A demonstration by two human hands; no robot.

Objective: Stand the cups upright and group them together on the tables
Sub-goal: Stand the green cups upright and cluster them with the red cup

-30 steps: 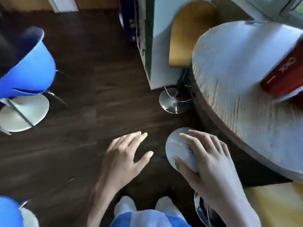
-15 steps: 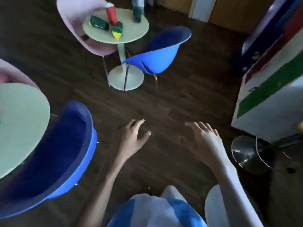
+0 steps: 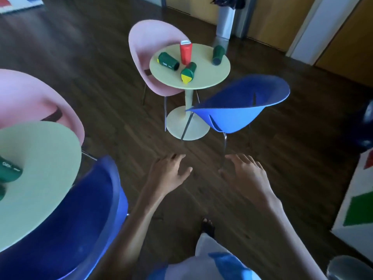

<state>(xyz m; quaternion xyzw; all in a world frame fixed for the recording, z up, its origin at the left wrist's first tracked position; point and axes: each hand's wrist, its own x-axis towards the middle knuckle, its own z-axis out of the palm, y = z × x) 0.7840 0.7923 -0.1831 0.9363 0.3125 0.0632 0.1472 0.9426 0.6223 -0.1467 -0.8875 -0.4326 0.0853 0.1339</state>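
Green cup (image 3: pixel 9 168) lies sideways on the left counter (image 3: pixel 40 158). Upper-centre counter (image 3: pixel 210 75) carries four: one upright red cup (image 3: pixel 185 52), three toppled green cups (image 3: pixel 168 61) (image 3: pixel 188 72) (image 3: pixel 218 54). Lower centre, left hand (image 3: pixel 169 172) and right hand (image 3: pixel 245 174) hover spread and empty over the floor (image 3: pixel 113 98).

Dark wood floor (image 3: pixel 101 57); pink chair (image 3: pixel 149 41), blue chair (image 3: pixel 242 110); wooden doors (image 3: pixel 272 17), metal bin (image 3: pixel 225 21) behind.

Two tables (image 3: pixel 207 75) (image 3: pixel 44 162), two pink chairs (image 3: pixel 149 41) (image 3: pixel 30 98), two blue chairs (image 3: pixel 238 116) (image 3: pixel 70 229), one red cup (image 3: pixel 185 52), four green cups (image 3: pixel 168 61) (image 3: pixel 189 72) (image 3: pixel 218 54) (image 3: pixel 9 168), two hands (image 3: pixel 168 174) (image 3: pixel 245 174).
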